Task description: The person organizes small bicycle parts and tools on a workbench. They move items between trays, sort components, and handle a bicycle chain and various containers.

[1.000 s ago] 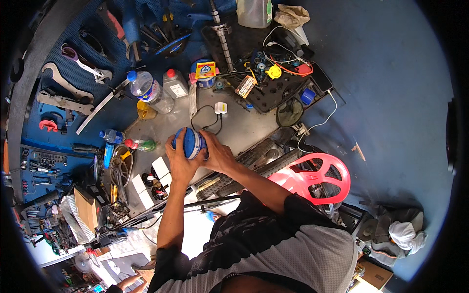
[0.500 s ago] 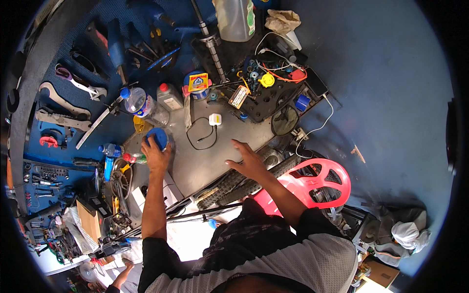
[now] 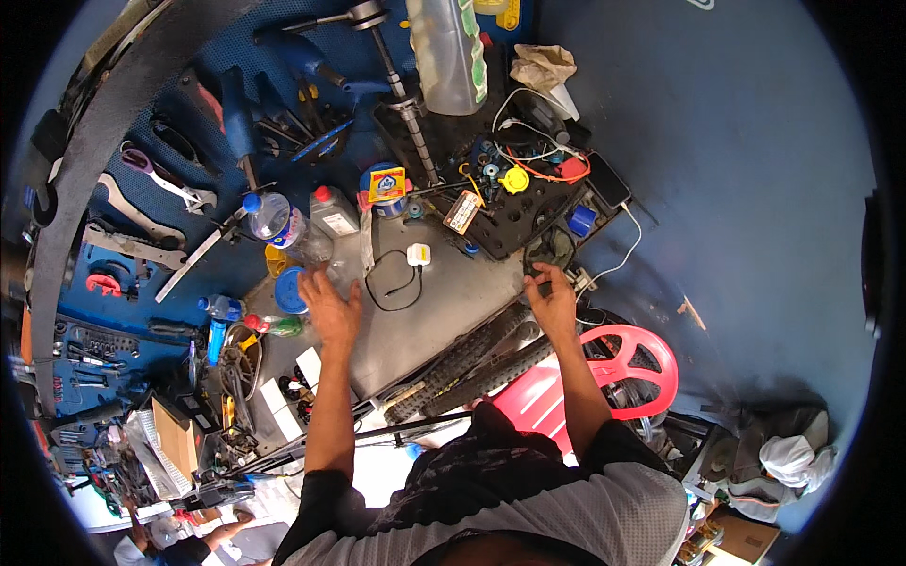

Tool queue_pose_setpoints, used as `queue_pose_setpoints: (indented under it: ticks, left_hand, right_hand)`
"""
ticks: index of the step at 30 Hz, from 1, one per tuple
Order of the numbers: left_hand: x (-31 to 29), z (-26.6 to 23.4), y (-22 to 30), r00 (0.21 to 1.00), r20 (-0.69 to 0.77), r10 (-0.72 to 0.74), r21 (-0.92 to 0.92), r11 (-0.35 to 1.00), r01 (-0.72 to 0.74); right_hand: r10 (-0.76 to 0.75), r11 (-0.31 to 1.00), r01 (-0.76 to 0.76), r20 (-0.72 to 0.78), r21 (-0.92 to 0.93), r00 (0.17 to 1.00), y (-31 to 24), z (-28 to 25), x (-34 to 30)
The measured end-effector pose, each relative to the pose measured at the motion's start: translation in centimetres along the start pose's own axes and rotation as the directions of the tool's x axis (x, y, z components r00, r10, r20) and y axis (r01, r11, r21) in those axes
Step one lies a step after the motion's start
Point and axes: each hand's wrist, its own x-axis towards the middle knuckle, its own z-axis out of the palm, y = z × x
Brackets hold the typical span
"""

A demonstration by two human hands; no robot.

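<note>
My left hand is over the left part of the metal bench, fingers spread, with nothing in it. Just beside its fingertips stands a jar with a blue lid. My right hand reaches to the bench's right edge, its fingers curled at a dark mesh pouch, which they seem to pinch. Between the hands lies a white charger plug with a looped black cable. Behind my left hand stand a clear plastic bottle with a blue cap and a grey bottle with a red cap.
A black tool tray holds small parts, with a phone on a white cable beside it. Bicycle tyres and a pink plastic chair are at the bench's front. Tools hang on the blue pegboard.
My left hand has come off the blue lid and shifted slightly right. My right hand has moved right to the mesh pouch, which looks bent out of its round shape. The view has shifted a little.
</note>
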Motion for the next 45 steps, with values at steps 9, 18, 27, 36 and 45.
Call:
queue_pose_setpoints:
  ticks: [9,18,27,36,45]
  left_hand:
    - [-2.7,-1.1,6.8,0.993,0.023,0.117,-0.273,0.956,-0.106]
    - [-8.6,-5.3,7.5,0.99,0.134,0.046,-0.41,0.912,0.013]
    - [-16.5,-9.0,-0.1,0.952,0.245,-0.186,-0.475,0.833,0.285]
    - [-17.6,-10.7,-0.5,0.938,0.308,-0.16,-0.531,0.789,0.309]
    - [-16.3,-12.7,0.2,0.955,0.295,-0.023,-0.556,0.809,0.191]
  right_hand:
    - [-0.244,0.962,0.24,0.02,0.13,0.969,-8.0,4.5,8.7]
    - [-0.287,0.949,0.297,0.101,-0.103,0.953,-15.7,17.7,24.3]
    - [-0.378,0.926,0.372,-0.163,-0.069,0.911,-15.6,18.7,24.9]
    - [-0.364,0.931,0.346,-0.324,-0.113,0.873,-19.3,13.1,23.7]
    - [-0.215,0.974,0.196,-0.19,-0.111,0.958,-14.7,6.0,15.3]
